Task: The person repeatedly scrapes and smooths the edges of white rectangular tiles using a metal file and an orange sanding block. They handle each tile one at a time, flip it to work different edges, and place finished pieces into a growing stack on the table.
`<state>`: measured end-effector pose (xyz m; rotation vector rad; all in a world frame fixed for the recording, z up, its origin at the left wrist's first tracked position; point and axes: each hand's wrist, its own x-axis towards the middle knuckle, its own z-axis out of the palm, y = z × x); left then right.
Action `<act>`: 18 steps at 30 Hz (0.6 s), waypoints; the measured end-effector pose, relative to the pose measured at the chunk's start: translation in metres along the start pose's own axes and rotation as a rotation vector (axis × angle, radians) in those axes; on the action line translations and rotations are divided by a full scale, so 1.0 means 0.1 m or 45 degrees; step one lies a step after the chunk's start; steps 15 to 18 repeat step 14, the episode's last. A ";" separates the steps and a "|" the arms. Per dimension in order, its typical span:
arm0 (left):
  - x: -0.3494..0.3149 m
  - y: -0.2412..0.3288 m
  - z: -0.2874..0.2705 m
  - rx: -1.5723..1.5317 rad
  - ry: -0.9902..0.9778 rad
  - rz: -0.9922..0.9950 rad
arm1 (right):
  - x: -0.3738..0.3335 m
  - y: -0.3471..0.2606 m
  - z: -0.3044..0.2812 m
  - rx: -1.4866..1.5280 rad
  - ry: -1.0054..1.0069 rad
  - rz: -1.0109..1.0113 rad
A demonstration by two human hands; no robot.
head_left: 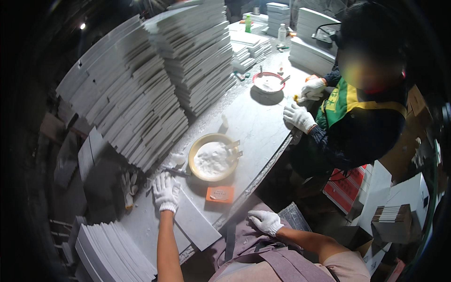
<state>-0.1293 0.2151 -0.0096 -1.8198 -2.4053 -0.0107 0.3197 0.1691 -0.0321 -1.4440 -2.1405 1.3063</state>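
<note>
My left hand [166, 191], in a white knit glove, lies flat on the table with its fingers stretched out, by the upper corner of a pale stone slab [198, 223]. The slab juts over the table's near edge. Resting on my lap over the apron [251, 235], my gloved right hand [266, 222] has its fingers extended and holds nothing. Beyond the slab stands a yellow bowl [191, 162] of white powder [210, 159], with two scrapers [234, 149] in it. An orange block [219, 194] lies between bowl and near edge.
Tall stacks of pale slabs [136, 94] line the left side; more slabs [115, 249] stand at lower left. A spare glove [128, 188] lies left of my hand. Across the table, a co-worker's gloved hands [300, 116] are near a red-rimmed bowl [254, 83]. Boxes [392, 223] sit at right.
</note>
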 end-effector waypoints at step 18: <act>-1.27 0.51 -0.11 -0.068 -0.244 0.193 | -0.10 0.07 -0.05 -0.051 -0.061 0.029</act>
